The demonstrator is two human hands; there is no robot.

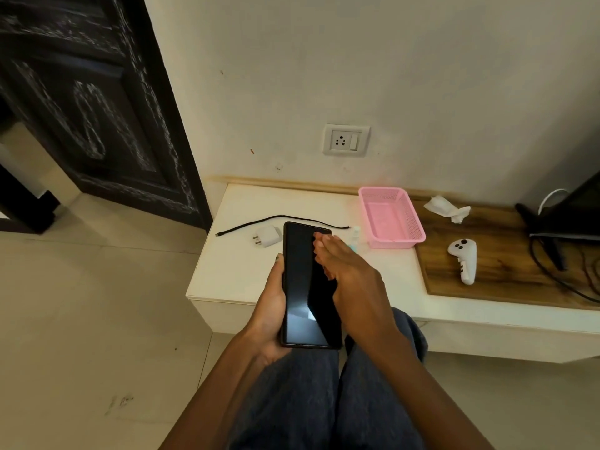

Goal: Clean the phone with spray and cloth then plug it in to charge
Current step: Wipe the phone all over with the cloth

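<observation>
black glass of the phone (305, 287) fills centre view; we grip it in our left hand (269, 306), right hand (344, 271) laid flat on its screen, fingers together. cloth (446, 207) at two o'clock, wall socket (345, 139) at twelve.

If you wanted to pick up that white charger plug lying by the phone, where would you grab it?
Probably from above, pinching the charger plug across its two broad white sides. It lies flat on the white counter, its metal pins pointing left, so the grip should sit on the blocky body, clear of the pins.
</observation>
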